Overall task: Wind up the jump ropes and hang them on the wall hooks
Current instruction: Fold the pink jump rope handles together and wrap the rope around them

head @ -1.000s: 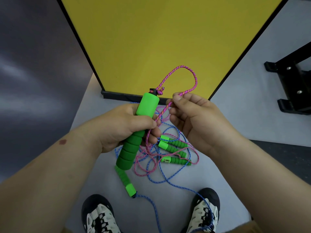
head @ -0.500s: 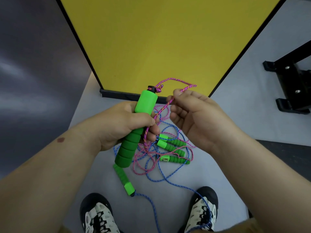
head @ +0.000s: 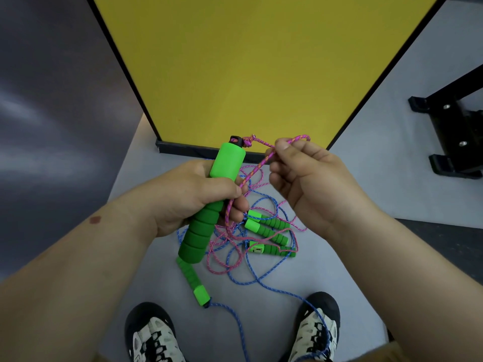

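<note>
My left hand grips a green foam jump-rope handle, held upright and tilted, with the pink cord knotted at its black top end. My right hand pinches a small loop of that pink cord just right of the handle's top. The cord runs down past my left fingers into a tangle of pink and blue rope on the floor. Three green handles lie in the tangle, and a fourth green handle with blue cord lies below my left hand.
A yellow panel with a black frame stands straight ahead on the grey floor. A black metal stand sits at the right. My two shoes are at the bottom; blue cord trails over the right one. No wall hooks are in view.
The pink loop above the handle has shrunk and flattened as my right hand drew the cord in and rose slightly. My left hand keeps the same grip.
</note>
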`<action>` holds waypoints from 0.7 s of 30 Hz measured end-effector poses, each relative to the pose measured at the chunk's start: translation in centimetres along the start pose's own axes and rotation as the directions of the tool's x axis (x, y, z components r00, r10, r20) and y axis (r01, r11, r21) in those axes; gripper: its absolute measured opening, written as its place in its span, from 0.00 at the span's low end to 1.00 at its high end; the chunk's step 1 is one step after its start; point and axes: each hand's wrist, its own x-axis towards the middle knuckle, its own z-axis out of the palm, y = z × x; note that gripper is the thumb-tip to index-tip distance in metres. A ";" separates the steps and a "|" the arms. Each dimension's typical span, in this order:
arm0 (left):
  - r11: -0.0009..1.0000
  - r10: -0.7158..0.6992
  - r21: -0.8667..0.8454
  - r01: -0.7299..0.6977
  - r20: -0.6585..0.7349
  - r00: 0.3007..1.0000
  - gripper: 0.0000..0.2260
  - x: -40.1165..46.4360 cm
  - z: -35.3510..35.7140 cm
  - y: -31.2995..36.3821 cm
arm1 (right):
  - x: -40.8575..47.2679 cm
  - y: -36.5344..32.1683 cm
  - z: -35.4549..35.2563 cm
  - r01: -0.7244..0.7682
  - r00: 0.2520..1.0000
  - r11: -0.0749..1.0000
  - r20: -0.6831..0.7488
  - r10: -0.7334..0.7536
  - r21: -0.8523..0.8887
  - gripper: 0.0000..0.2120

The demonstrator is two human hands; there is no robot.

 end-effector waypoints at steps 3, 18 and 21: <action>1.000 -0.001 0.014 0.001 -0.006 1.000 0.04 0.0 0.0 0.1 | 0.4 -0.7 -0.5 0.047 0.998 0.998 -0.051 -0.044 0.049 0.03; 1.000 0.015 0.005 -0.015 0.003 1.000 0.04 -0.3 0.2 0.2 | -0.9 1.2 0.6 -0.090 0.974 0.988 0.196 0.113 -0.124 0.03; 1.000 0.011 0.008 -0.011 0.002 1.000 0.03 -0.1 0.0 0.1 | -0.9 1.3 0.7 -0.067 0.982 0.988 0.165 0.091 -0.142 0.04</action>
